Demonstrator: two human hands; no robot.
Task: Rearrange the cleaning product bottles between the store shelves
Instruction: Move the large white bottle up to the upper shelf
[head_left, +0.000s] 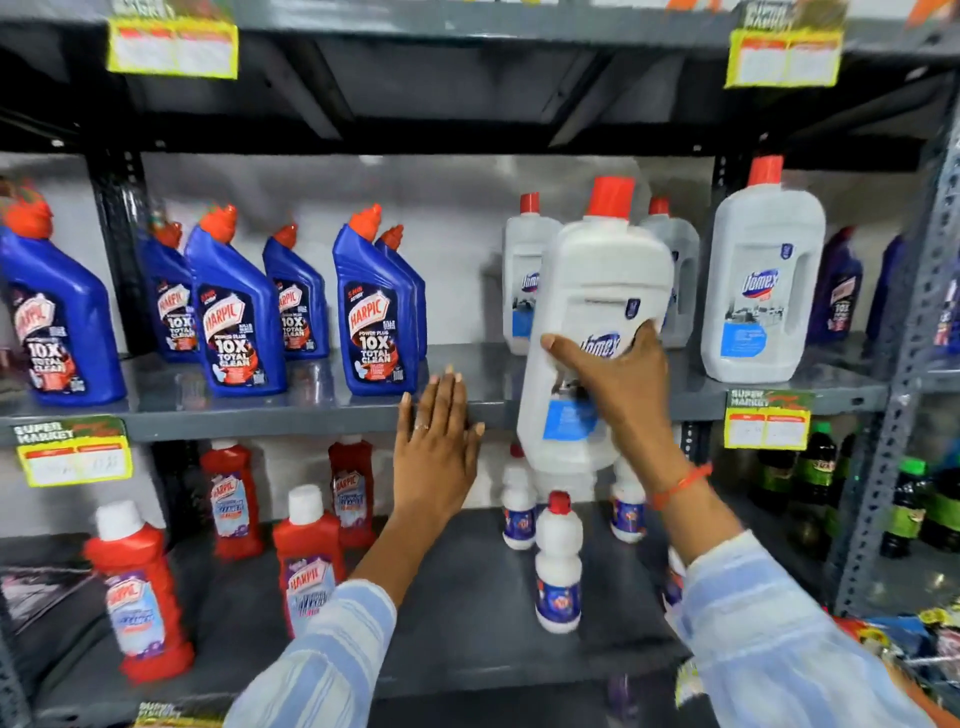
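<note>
My right hand grips a large white Domex bottle with a red cap, tilted and held in the air in front of the middle shelf's edge. My left hand is flat and open, fingers up, against that shelf's front edge, holding nothing. Two more white Domex bottles stand behind the held one, and a bigger one stands to its right. Several blue Harpic bottles stand along the left of the same shelf.
On the lower shelf stand red Harpic bottles at left and small white bottles at centre. Dark green-labelled bottles fill the right unit. Yellow price tags hang from shelf edges. An upright post divides the units.
</note>
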